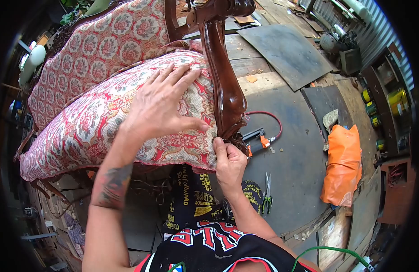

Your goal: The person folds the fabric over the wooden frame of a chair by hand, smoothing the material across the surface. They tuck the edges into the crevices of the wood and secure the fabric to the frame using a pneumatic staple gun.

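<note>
My left hand [162,104] lies flat on the floral upholstery fabric [87,122] over the seat of a carved sofa, fingers spread. At the seat's front corner my right hand [230,163] pinches the edge of that same fabric, beside the glossy brown wooden arm post [227,95]. Thumb and bent fingers are closed there, and they hide the bit of cloth between them. A frayed raw edge of the fabric runs along the front of the seat. Behind it rises the backrest [107,50] in a matching floral pattern.
On the dark floor board right of the post lies a staple gun [259,143] with a red hose. Green-handled scissors [267,199] rest nearer me. Farther right are an orange bundle [343,167], a dark sheet [286,54] and a shelf with yellow cans [397,102].
</note>
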The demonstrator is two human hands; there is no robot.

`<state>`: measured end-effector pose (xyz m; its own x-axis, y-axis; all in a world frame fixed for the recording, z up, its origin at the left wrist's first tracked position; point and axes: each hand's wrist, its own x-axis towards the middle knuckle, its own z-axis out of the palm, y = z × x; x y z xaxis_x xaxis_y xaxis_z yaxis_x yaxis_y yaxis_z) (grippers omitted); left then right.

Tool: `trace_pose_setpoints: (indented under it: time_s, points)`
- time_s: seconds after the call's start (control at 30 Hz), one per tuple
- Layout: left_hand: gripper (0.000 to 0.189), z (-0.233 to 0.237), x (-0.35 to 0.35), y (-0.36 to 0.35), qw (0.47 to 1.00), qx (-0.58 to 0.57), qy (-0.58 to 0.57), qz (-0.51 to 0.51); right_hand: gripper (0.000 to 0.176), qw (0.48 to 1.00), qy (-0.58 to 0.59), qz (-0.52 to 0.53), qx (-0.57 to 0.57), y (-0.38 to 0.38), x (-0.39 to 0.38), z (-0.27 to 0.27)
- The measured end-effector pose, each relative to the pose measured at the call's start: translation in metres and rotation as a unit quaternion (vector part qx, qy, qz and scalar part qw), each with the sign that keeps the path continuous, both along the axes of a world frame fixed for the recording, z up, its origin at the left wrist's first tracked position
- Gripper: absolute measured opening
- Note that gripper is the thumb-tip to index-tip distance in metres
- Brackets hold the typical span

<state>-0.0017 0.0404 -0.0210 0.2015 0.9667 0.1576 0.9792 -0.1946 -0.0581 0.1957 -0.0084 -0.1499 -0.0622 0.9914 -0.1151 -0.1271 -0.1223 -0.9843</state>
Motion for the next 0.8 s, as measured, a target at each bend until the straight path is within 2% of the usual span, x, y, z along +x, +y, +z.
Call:
trace_pose_setpoints:
  time_s: [0.13,0.33,0.63,0.8]
  points:
    - [0.13,-0.016,0.018,-0.011,0.997,0.052,-0.041,0.047,0.038,1.0,0.007,0.002,-0.014,0.0,0.004,-0.004]
    - [0.129,-0.026,0.026,-0.022,0.99,0.099,-0.077,0.06,0.037,1.0,0.008,-0.001,-0.005,0.001,0.004,-0.001]
    - [0.119,-0.025,0.034,-0.025,0.992,0.08,-0.067,0.069,0.037,1.0,0.008,0.024,0.007,0.005,0.008,-0.006]
    - [0.123,-0.026,0.038,-0.026,0.991,0.076,-0.068,0.081,0.036,1.0,0.02,0.017,0.013,0.004,0.005,-0.009]
